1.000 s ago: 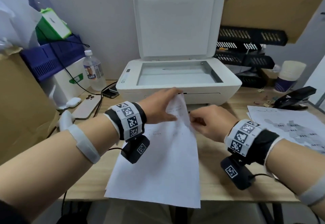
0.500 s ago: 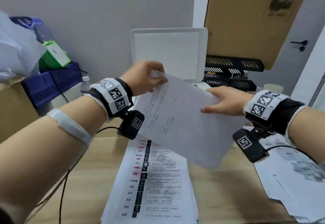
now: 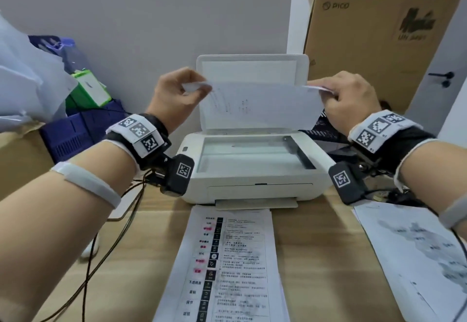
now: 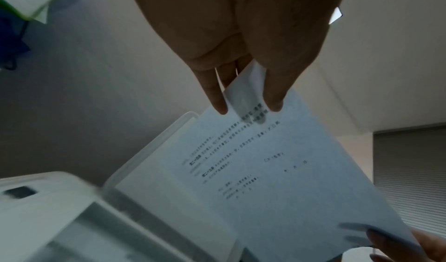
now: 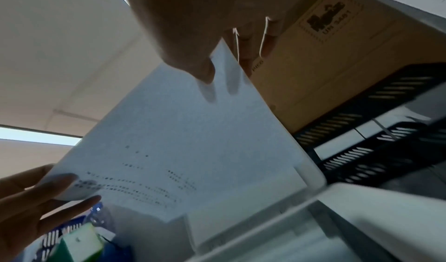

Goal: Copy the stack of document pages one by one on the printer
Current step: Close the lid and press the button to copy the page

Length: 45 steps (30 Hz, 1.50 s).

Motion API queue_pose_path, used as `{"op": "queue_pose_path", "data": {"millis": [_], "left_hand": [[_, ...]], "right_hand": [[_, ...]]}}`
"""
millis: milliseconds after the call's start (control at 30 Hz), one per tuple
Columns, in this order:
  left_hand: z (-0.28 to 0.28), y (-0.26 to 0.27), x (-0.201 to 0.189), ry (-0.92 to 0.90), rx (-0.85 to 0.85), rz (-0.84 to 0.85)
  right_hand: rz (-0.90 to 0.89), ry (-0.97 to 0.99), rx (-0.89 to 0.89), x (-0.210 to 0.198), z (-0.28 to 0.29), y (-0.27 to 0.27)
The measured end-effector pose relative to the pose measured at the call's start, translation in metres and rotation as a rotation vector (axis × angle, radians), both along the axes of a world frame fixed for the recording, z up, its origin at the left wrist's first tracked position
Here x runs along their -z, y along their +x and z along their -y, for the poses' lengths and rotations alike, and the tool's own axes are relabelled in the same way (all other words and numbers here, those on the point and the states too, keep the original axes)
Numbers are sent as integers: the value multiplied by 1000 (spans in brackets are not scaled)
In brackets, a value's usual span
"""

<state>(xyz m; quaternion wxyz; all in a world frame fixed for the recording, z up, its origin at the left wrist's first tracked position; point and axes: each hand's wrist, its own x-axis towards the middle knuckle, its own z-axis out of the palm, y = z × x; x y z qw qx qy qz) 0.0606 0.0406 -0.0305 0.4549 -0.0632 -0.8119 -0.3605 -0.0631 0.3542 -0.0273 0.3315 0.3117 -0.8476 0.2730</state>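
Observation:
A white printer (image 3: 255, 185) stands at the back of the desk with its lid (image 3: 252, 68) raised and the scanner glass (image 3: 250, 154) bare. Above the glass I hold one printed page (image 3: 262, 105) by its two upper corners, printed side facing down and away from me. My left hand (image 3: 184, 89) pinches the left corner and my right hand (image 3: 336, 91) pinches the right corner. The wrist views show the page (image 4: 277, 170) (image 5: 181, 151) hanging over the printer. The stack of pages (image 3: 225, 266) lies on the desk in front of the printer.
Other printed sheets (image 3: 417, 251) lie at the right of the desk. A large cardboard box (image 3: 379, 38) and black paper trays (image 5: 374, 132) stand behind the right of the printer. A blue crate (image 3: 75, 132) and a green box (image 3: 88, 91) sit left. Cables (image 3: 113, 233) trail across the desk.
I lifted the top page off the stack, turned it over and raised it above the scanner glass. My hands moved apart to its two corners.

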Motion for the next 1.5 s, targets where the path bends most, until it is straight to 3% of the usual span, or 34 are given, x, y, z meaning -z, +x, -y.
{"op": "queue_pose_path", "data": {"millis": [67,167,367,500,967,1500], "left_hand": [[5,-3,19,-13,-36,106],[14,-8,52,20,-35,392],[19,-18,91,-166,-98,746],[16,-19,92,-241,-26,897],[17,-31,97,-349,-138,951],[20,-51,76,-344,-121,998]], "right_hand": [[55,66,16,23,3,-16],[220,206,-11,63,6,-37],[536,588,-6,112,11,-56],[644,558,-53,114,14,-57],[337,301,-40,146,-1,-50],[309,253,-103,138,-1,-47]]}}
